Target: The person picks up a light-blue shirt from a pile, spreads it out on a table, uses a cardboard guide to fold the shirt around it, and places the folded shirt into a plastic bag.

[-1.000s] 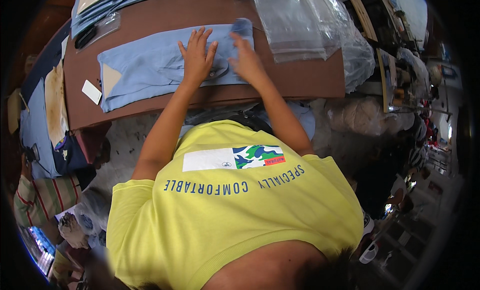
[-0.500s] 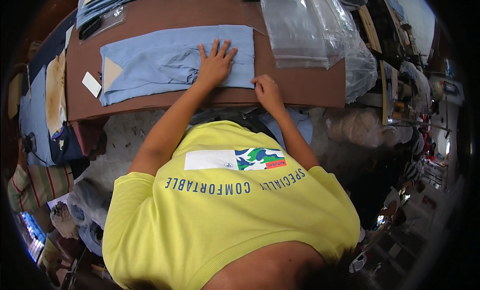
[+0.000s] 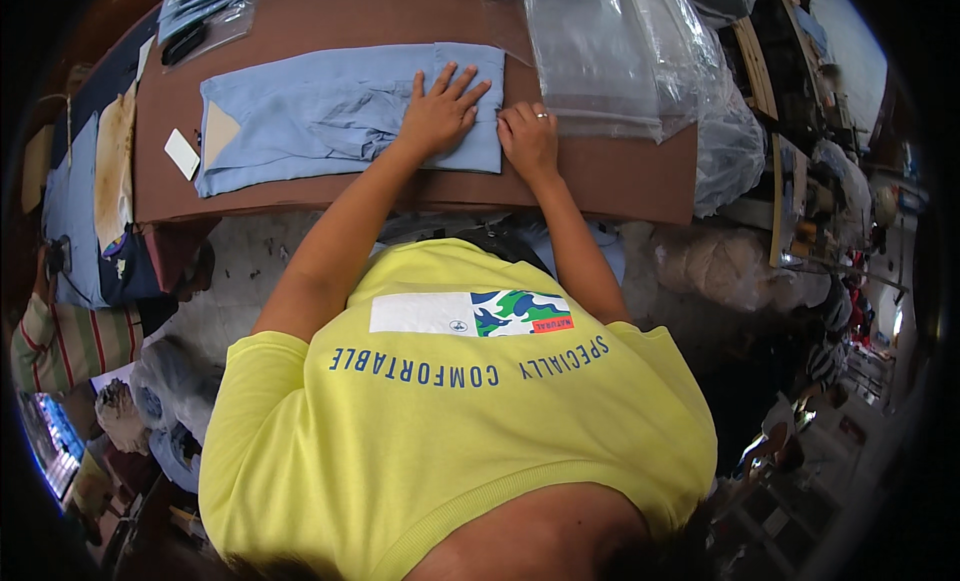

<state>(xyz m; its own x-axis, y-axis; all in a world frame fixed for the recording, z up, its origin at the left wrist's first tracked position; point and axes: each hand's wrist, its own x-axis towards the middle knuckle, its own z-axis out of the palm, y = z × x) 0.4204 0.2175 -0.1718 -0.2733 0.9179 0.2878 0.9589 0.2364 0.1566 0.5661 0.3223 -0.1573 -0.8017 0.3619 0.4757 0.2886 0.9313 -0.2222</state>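
Observation:
A light blue folded garment (image 3: pixel 300 121) lies flat on the brown table (image 3: pixel 600 176). My left hand (image 3: pixel 440 111) rests palm down on its right part, fingers spread. My right hand (image 3: pixel 530 141), with a ring on one finger, sits at the garment's right edge with its fingers curled onto that edge. A beige triangular patch shows at the garment's left end. My yellow shirt fills the lower half of the view.
Clear plastic bags (image 3: pixel 600 61) lie on the table just right of my hands. A small white card (image 3: pixel 182 153) sits at the garment's left end. Bagged blue garments (image 3: pixel 200 6) lie at the far left. Cloth piles (image 3: pixel 70 201) and wrapped bundles (image 3: pixel 730 271) crowd the table's sides.
My right hand left the garment's far right corner, drew back to the table's front edge, and now sits at the garment's right edge. My left hand stayed pressed on the garment.

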